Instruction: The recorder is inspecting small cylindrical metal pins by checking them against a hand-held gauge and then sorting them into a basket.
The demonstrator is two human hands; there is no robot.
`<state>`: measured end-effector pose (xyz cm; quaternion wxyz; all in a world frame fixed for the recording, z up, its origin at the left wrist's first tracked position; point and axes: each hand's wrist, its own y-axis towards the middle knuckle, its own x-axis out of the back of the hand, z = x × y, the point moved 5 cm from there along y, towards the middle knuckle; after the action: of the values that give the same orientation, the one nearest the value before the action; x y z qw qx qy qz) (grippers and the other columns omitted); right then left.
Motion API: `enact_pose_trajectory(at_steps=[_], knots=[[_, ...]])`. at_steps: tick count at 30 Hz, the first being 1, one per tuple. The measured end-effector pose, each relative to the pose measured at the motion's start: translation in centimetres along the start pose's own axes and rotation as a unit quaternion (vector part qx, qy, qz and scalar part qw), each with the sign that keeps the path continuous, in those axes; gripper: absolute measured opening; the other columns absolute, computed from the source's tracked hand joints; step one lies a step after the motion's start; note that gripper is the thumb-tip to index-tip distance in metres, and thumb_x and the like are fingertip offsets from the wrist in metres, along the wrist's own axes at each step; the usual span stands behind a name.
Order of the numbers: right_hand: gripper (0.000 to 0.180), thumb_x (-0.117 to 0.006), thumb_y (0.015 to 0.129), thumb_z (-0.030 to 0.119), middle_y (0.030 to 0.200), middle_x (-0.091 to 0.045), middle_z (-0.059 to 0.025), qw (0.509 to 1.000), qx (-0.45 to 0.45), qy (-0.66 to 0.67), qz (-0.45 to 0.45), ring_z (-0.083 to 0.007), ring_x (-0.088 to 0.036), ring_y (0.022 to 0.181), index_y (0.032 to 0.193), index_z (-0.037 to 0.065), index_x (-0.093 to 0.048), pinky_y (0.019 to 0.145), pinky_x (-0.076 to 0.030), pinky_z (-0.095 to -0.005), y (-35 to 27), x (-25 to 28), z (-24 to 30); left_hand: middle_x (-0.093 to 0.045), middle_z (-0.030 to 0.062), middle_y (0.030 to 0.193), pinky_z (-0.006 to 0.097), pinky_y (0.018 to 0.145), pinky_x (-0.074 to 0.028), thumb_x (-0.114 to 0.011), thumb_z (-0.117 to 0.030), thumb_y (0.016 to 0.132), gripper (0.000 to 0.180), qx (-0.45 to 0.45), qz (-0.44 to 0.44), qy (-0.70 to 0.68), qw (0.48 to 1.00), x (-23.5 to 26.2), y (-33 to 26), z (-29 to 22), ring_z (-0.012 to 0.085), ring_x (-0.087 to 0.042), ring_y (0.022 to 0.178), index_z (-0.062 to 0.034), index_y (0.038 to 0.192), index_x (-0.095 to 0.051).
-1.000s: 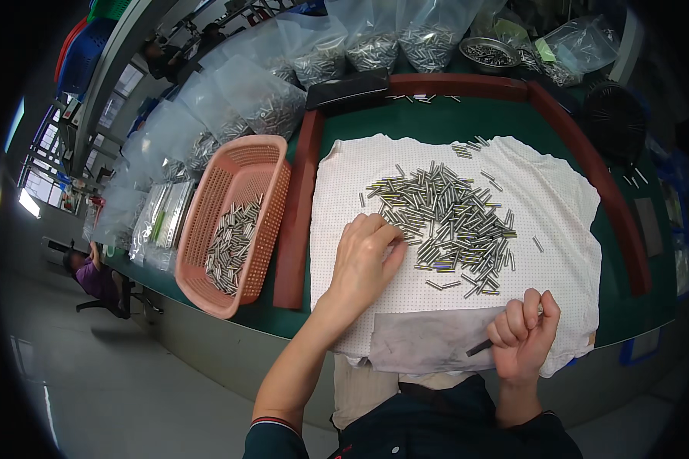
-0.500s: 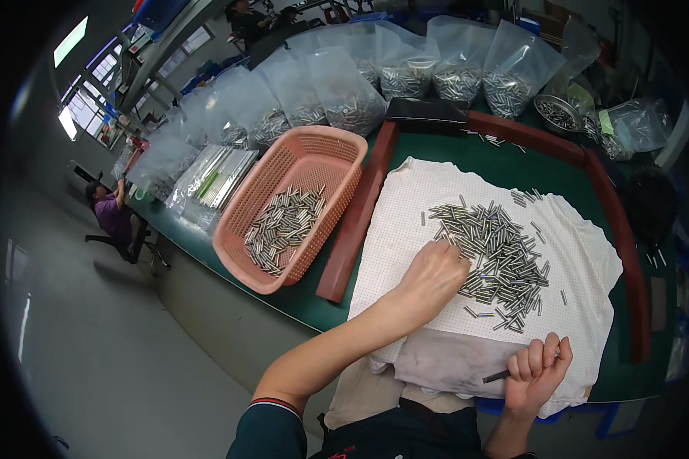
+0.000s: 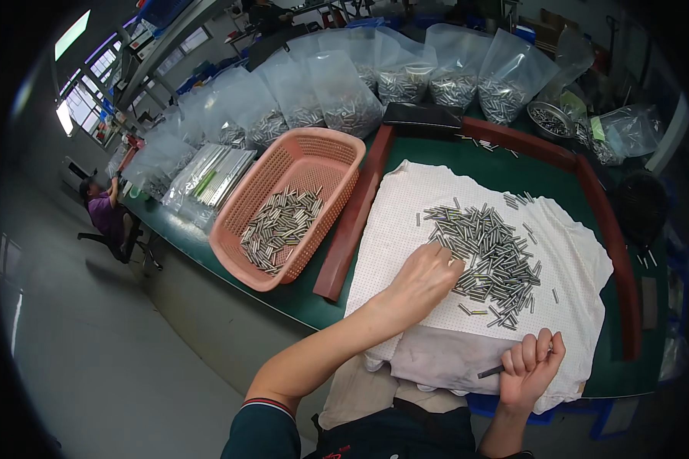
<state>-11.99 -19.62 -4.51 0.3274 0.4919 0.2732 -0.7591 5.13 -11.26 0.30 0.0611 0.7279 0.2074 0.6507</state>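
A pile of small metal pins [image 3: 486, 252] lies spread on a white dotted cloth [image 3: 390, 222]. At the pile's left edge is my left hand [image 3: 421, 281], its fingers pinched together. Something small and bright shows at the fingertips, too small to make out. My right hand [image 3: 530, 371] is curled closed over the cloth's near right part, around a slim dark tool [image 3: 491, 372] whose end sticks out to the left. Its other end is hidden in the fist. Beneath that hand, a greyish folded cloth [image 3: 444, 356] lies along the near edge.
Left of the cloth stands a pink plastic basket [image 3: 230, 249] holding more pins. Red-brown rails [image 3: 356, 222] frame the green work surface [image 3: 505, 172]. Clear bags of metal parts [image 3: 344, 96] line the back, with a round metal bowl [image 3: 551, 120] at the right. A person [image 3: 107, 210] sits far left.
The whole view has shifted slightly, moving the scene a little to the left. Both hands keep nearly the same pose and place over the cloth.
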Motion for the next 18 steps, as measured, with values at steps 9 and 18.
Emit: enact_pose_trajectory(at_steps=[9,18], knots=[[0.039,-0.025,0.092,0.031,0.044,-0.023,0.0021,1.000,-0.001,0.011,-0.019,-0.0077,-0.014,0.035,0.058,0.012,-0.030,0.035,-0.016,-0.0229,0.0,0.4,0.4,-0.057,0.0068,0.070,0.030,0.060,-0.043,-0.066,-0.002,0.063,0.012,0.114,-0.088,-0.188,0.972,4.7,-6.0,1.2,0.0213,-0.054,0.067,-0.0013,0.074,-0.062],[0.040,-0.023,0.092,0.032,0.045,-0.025,0.0021,0.997,-0.055,0.039,0.030,-0.0082,-0.017,0.037,0.058,0.012,-0.031,0.038,-0.018,-0.0239,0.2,-0.3,-1.0,-0.058,0.0055,0.069,0.027,0.059,-0.042,-0.066,0.000,0.065,0.012,0.187,-0.079,-0.306,0.930,3.4,-9.7,-0.2,0.0190,-0.054,0.066,-0.0026,0.075,-0.062]])
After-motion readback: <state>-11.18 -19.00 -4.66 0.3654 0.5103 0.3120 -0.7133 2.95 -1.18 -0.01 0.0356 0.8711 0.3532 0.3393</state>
